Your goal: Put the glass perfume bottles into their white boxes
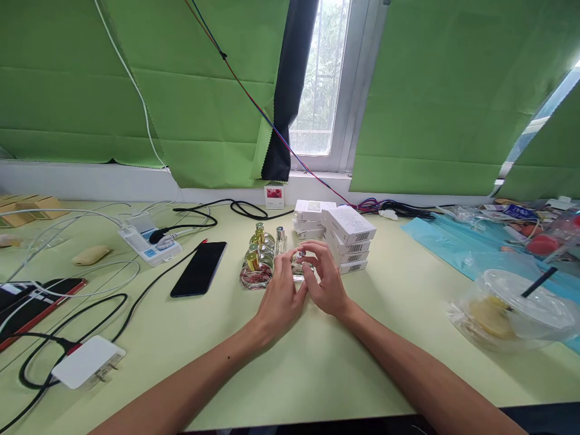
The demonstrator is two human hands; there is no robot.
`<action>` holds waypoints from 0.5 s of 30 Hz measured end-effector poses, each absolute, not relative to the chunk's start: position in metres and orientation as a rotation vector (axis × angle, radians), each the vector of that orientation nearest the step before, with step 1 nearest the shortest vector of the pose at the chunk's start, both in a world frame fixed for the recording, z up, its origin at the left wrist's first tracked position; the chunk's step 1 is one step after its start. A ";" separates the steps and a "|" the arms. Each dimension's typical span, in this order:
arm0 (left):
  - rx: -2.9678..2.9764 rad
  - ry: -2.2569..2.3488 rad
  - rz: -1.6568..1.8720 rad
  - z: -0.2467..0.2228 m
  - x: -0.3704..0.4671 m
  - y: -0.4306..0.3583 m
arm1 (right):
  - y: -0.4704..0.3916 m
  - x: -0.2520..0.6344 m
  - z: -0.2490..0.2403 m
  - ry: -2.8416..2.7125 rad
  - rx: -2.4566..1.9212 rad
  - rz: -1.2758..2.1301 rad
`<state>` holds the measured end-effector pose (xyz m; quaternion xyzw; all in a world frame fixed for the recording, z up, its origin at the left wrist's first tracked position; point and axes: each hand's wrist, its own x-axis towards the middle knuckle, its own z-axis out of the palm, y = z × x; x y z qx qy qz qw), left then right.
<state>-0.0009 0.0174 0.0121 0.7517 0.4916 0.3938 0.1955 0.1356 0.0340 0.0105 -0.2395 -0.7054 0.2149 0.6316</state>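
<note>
Both hands close around a clear glass perfume bottle [298, 276] with a silvery top, standing on the table. My left hand [281, 297] holds it from the left, fingertips near its top. My right hand [327, 283] curls around it from the right, thumb and fingers bent at the cap; part of the bottle is hidden behind the fingers. Just left stands a row of several rounded perfume bottles [256, 279] with gold caps. A slimmer bottle [281, 243] with a silver cap is behind my left fingers. White boxes [348, 226] are stacked beyond my right hand.
A black phone [199, 269] lies left of the bottles. Cables, a power strip [151, 240] and a white charger [88, 361] spread over the left side. At right are a bagged plastic cup [502, 314] with a straw and a blue sheet [448, 241]. A small white box [274, 196] stands behind.
</note>
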 end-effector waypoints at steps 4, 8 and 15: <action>2.101 1.369 1.142 0.012 -0.001 0.017 | 0.034 0.135 0.011 -1.628 -0.564 0.501; 2.116 1.354 1.164 0.012 0.000 0.017 | 0.034 0.135 0.012 -1.638 -0.561 0.513; 2.179 1.316 1.164 0.012 -0.001 0.015 | 0.035 0.136 0.009 -1.663 -0.594 0.522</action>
